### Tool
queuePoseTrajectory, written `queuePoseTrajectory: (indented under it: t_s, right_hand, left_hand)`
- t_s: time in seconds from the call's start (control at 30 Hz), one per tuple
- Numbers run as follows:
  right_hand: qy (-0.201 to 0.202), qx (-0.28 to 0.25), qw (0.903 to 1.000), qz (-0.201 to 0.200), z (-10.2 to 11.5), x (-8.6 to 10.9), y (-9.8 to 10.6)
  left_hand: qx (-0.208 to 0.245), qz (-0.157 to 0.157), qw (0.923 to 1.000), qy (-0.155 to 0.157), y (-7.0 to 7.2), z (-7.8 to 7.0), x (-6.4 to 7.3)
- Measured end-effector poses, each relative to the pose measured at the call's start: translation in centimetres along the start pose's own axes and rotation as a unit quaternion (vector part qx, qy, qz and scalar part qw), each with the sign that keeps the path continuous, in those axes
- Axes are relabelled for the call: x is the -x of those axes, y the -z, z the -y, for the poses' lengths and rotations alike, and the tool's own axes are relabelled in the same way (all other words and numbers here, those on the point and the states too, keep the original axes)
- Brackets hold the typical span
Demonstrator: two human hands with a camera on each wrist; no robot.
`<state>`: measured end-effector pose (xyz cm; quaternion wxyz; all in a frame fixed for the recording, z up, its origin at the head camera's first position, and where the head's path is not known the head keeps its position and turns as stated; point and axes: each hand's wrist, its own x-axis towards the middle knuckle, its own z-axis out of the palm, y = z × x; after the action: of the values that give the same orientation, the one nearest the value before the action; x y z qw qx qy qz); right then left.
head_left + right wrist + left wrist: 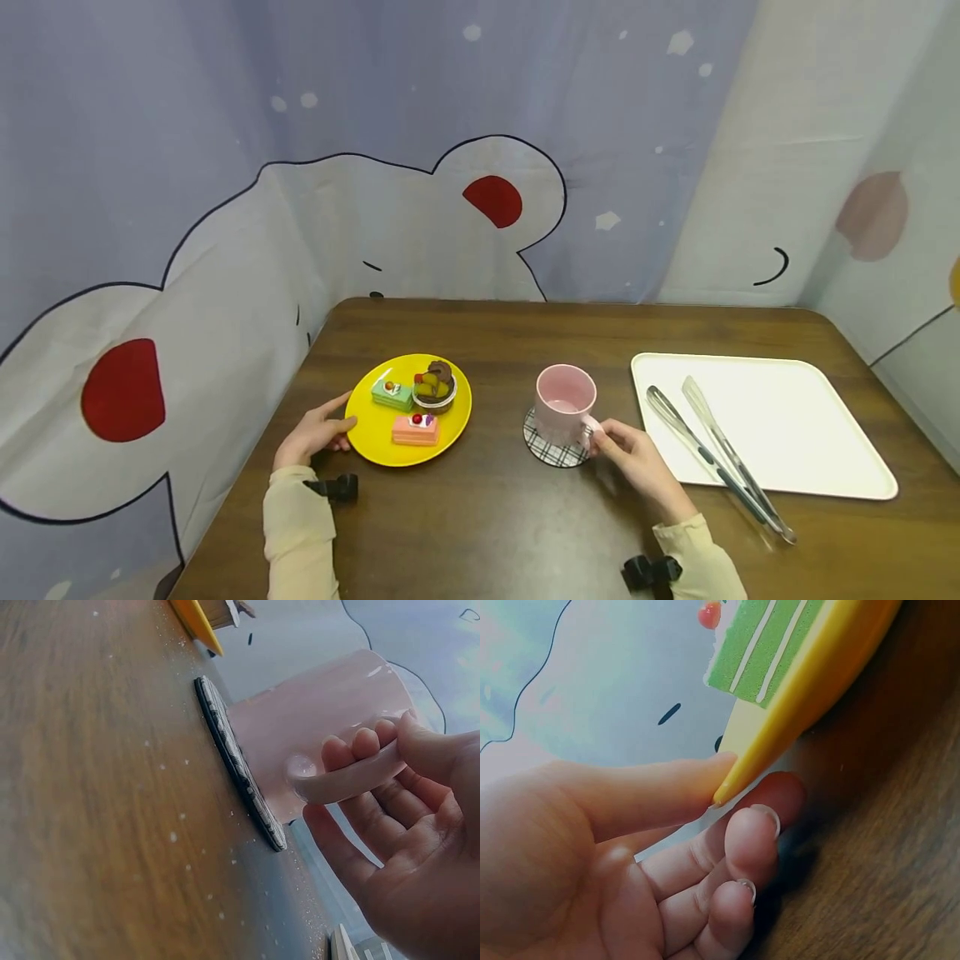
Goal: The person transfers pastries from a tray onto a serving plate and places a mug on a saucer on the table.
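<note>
My left hand (317,432) pinches the left rim of a yellow plate (367,446), thumb on top and fingers beneath, as the left wrist view shows. The plate carries a green cake slice (393,396), a pink cake slice (415,431) and a chocolate cupcake (437,388) with fruit on top. In the right wrist view, my right hand (405,817) grips the handle of a pink mug (315,712), its fingers passing through the loop. Beneath the upright mug lies a round plaid coaster (551,452) with a dark edge.
A white tray (817,433) lies on the right of the brown wooden table (480,533). Metal tongs (723,458) rest across its left part, their joined end past the front rim. A patterned curtain (420,83) hangs behind the table.
</note>
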<state>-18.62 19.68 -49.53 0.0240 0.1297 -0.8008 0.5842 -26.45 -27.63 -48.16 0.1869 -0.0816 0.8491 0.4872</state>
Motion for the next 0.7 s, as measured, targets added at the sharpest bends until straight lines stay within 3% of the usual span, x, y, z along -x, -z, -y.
queuePoseTrajectory:
  t_s: [0.33, 0.53, 0.7]
  right_hand:
    - [0.005, -0.016, 0.9998, 0.005, -0.7, 0.6, -0.8]
    - [0.011, 0.034, 0.9992, -0.017, 0.0, 1.0, -0.8]
    - [-0.008, 0.055, 0.9983, -0.016, 0.8, 1.0, -0.6]
  left_hand:
    - [-0.002, 0.001, 1.0, 0.003, 0.0, 1.3, 0.2]
    - [-0.001, 0.005, 1.0, 0.001, 0.1, 1.4, 0.7]
    - [0.004, 0.007, 1.0, 0.001, 0.3, 1.2, 0.9]
